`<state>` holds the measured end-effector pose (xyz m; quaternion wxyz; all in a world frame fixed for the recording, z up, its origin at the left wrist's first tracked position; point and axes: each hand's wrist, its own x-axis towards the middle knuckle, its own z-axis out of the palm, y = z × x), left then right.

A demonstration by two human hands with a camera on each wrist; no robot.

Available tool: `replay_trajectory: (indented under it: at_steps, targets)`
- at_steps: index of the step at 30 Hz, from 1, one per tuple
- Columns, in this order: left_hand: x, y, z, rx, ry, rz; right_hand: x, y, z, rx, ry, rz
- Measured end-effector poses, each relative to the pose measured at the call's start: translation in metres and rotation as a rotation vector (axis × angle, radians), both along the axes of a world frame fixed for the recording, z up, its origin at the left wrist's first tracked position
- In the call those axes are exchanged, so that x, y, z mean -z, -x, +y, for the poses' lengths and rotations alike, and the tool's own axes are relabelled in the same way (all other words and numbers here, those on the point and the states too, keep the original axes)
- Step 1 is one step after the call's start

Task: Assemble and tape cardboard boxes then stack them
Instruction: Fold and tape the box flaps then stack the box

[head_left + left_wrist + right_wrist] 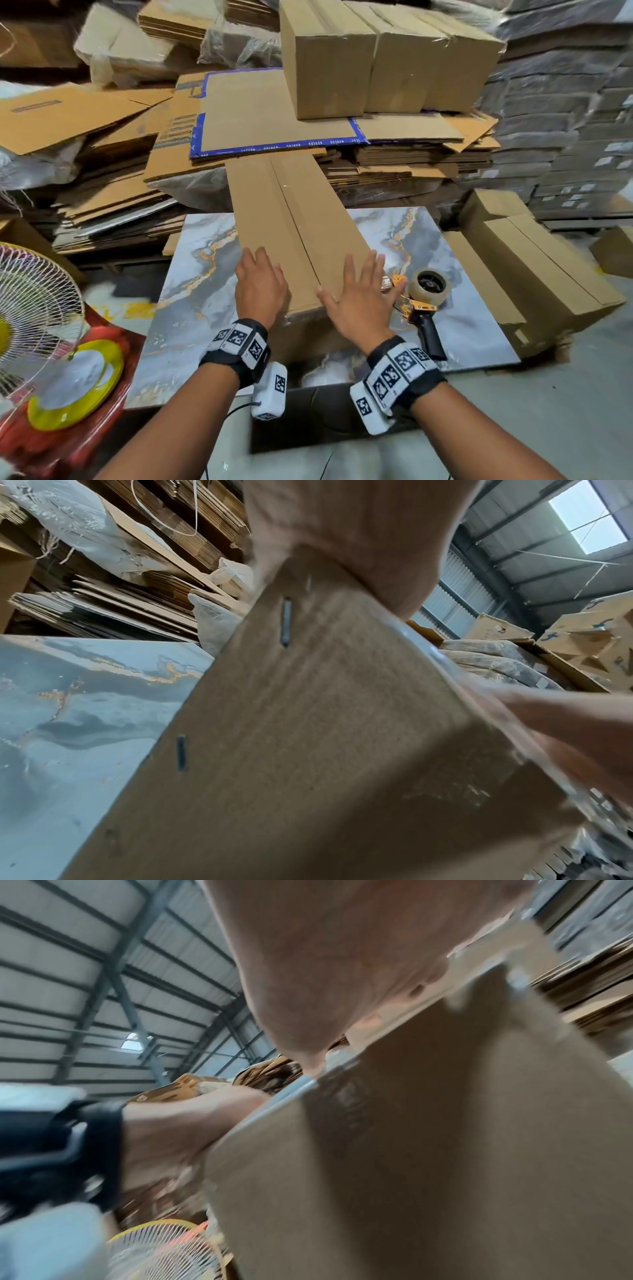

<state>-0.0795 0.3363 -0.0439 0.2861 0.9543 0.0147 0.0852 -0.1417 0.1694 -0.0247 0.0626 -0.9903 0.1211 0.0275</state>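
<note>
Head view, long brown corrugated box (294, 219) on glossy marbled slab (191, 308), left hand (261, 286) and right hand (359, 301) pressing flat with straight spread fingers, tape dispenser (423, 298) beside

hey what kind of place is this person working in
Most likely a packaging warehouse or box workshop. Stacks of flattened cardboard fill the back, assembled boxes sit stacked on top, a tape dispenser lies beside the box under both hands, and corrugated metal roofing spans overhead.
</note>
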Motion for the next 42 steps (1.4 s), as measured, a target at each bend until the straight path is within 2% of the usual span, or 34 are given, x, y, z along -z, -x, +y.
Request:
replay_trajectory:
  at_steps: [3, 9, 12, 18, 20, 24, 26, 30, 35, 39, 42]
  targets:
    - [0.002, -0.001, 0.0, 0.002, -0.025, 0.018, 0.004, -0.002, -0.006, -0.045, 0.022, 0.058]
    - [0.002, -0.001, 0.0, 0.014, -0.036, 0.024, -0.003, -0.008, -0.094, 0.22, -0.054, 0.1]
    - [0.0, -0.001, -0.001, 0.018, -0.05, 0.028, -0.008, -0.01, -0.082, 0.172, -0.005, 0.043]
    - [0.0, -0.001, -0.001, 0.001, -0.076, 0.025, -0.002, 0.002, 0.013, -0.125, 0.071, -0.02]
    - [0.0, -0.001, -0.001, -0.011, -0.067, 0.015, 0.0, 0.0, 0.006, -0.104, 0.052, -0.015]
    - [-0.003, 0.001, -0.003, -0.026, -0.079, 0.04, 0.002, 0.0, -0.059, 0.088, -0.039, -0.015]
    - [-0.005, 0.0, -0.004, -0.029, -0.092, 0.048, -0.001, -0.002, -0.074, 0.101, -0.039, 0.0]
    - [-0.007, 0.003, -0.005, -0.036, -0.177, 0.053, -0.004, -0.022, -0.064, -0.114, 0.031, -0.052]
    - [-0.02, 0.004, -0.029, -0.115, -0.398, 0.19, -0.006, -0.06, -0.059, -0.374, -0.045, -0.115]
    - [-0.032, 0.002, -0.079, -0.142, -0.34, 0.207, -0.003, -0.074, -0.062, -0.544, 0.016, -0.085]
    - [-0.027, 0.004, -0.102, -0.122, -0.308, 0.239, 0.002, -0.078, -0.07, -0.635, 0.017, -0.12]
